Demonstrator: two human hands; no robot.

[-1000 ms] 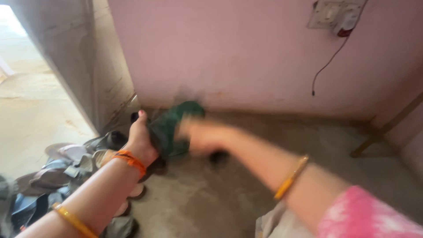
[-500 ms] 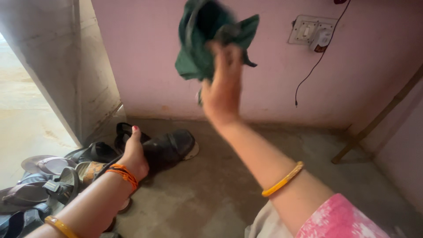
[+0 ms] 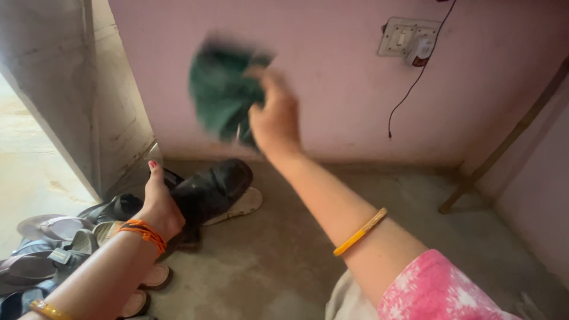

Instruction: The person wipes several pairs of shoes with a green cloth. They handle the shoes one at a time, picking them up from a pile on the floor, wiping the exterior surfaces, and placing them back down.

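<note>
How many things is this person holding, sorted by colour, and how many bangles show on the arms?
Green: 1, the cloth in the right hand
Black: 1, the sandal in the left hand
Yellow bangles: 2
Total: 4

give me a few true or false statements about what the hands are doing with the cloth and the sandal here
1. The right hand holds a green cloth raised in front of the pink wall. True.
2. The left hand is empty and rests flat on the floor. False: it grips a black sandal, tilted up off the concrete floor.
3. The cloth is pressed against the sandal. False: it is up in the air, well apart from the sandal.
4. More footwear lies piled by the doorway, to the left of the left hand. True.
5. A switch plate with a dangling black cord is on the wall. True.
</note>
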